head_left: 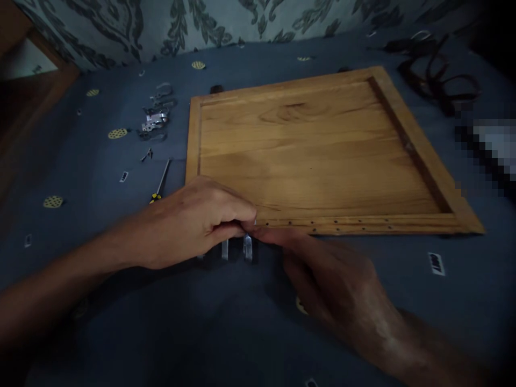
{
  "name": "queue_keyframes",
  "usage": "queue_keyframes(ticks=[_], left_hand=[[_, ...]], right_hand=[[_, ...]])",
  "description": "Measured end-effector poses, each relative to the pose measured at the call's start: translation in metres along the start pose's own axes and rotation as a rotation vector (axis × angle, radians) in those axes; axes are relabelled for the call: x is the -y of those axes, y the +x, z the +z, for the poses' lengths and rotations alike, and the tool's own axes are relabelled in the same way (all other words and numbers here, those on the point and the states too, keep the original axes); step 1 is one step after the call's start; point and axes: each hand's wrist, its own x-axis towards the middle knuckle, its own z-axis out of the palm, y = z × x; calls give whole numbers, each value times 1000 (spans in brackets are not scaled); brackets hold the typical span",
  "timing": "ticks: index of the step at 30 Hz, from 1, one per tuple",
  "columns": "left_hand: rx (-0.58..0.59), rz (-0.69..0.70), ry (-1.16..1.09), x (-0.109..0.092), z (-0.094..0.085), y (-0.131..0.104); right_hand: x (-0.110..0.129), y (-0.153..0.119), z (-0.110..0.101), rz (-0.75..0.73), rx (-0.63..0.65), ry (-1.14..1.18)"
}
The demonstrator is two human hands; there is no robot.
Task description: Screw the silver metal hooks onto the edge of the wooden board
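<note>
A framed wooden panel (314, 156) lies flat, with two rows of small dark holes along its near edge. At the left part of that edge, my left hand (201, 220) is closed, thumb and index finger pinched together. What it holds is hidden. My right hand (338, 279) reaches in from the right, its index fingertip meeting the left fingers at the same spot. Its other fingers are curled, and what they grip is hidden. Just below the fingertips, a shiny metal strip (248, 248) hangs from the edge, with another metal strip (224, 249) to its left.
A screwdriver (161, 183) with a yellow-and-black handle lies left of the panel. Beyond it are small screws (147, 155) and several metal fittings (155, 119). A dark cord or strap (439, 80) lies at the far right. All rest on a blue patterned cloth (92, 161).
</note>
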Motion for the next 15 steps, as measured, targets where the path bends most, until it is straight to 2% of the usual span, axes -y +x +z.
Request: queue_keyframes(ticks=[10,15], left_hand=[[-18,-13,7,-2,2,0],[-52,-26,93,-4,2,0]], right_hand=[[-1,-1,-1,-19,3,-33],[-2,-1,1,-44,-8,-44]])
